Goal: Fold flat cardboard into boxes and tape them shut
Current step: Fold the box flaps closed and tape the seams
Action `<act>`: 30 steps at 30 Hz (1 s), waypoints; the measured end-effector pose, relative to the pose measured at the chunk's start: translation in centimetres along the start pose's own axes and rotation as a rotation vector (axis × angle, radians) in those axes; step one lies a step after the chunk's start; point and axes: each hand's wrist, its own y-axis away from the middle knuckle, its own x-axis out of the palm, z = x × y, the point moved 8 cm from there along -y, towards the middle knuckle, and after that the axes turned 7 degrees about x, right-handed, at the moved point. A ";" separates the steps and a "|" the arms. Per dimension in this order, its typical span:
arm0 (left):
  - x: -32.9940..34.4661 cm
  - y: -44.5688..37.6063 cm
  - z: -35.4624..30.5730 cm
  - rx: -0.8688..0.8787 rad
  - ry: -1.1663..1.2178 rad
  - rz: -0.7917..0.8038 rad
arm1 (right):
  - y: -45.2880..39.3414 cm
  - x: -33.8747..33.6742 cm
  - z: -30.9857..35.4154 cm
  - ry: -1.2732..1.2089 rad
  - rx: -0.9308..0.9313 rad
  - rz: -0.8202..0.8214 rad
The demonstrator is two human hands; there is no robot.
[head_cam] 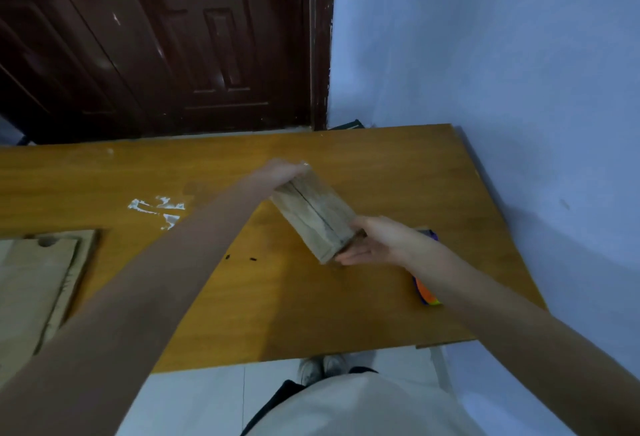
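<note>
A small folded cardboard box (313,216) is held above the wooden table (242,297), lying at a slant with a seam running along its top face. My left hand (282,171) grips its far end from above. At the near end my right hand (375,243) lies against the box with straight fingers, some of them under its lower corner. A stack of flat cardboard (34,283) sits at the table's left edge. An orange and purple tape dispenser (426,292) rests on the table, partly hidden by my right forearm.
The table's right side runs along a blue wall (519,72). A dark wooden door (156,44) stands behind the far edge. White scraps (157,209) are stuck on the tabletop left of centre. My shoes (322,368) stand on the pale floor by the near edge.
</note>
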 end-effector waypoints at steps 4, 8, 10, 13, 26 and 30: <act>2.6 -1.7 -3.3 0.182 -0.289 0.121 | 0.1 0.4 -1.8 -0.231 0.046 0.048; 6.1 -2.4 -4.4 0.303 -0.464 0.224 | -0.3 -0.2 -3.5 -0.199 0.049 -0.004; 6.8 -2.5 -4.7 0.364 -0.493 0.204 | -0.3 -0.3 -3.8 -0.207 0.051 -0.001; 6.7 -2.4 -4.7 0.433 -0.582 0.155 | -0.5 -0.4 -3.7 -0.261 0.025 0.012; 9.7 7.5 -0.3 0.857 -0.801 -0.206 | -2.0 -0.9 -2.9 -0.024 -0.132 -0.118; 11.6 8.0 1.3 0.817 -0.838 -0.211 | 1.1 -2.3 -1.0 0.649 -0.387 -0.477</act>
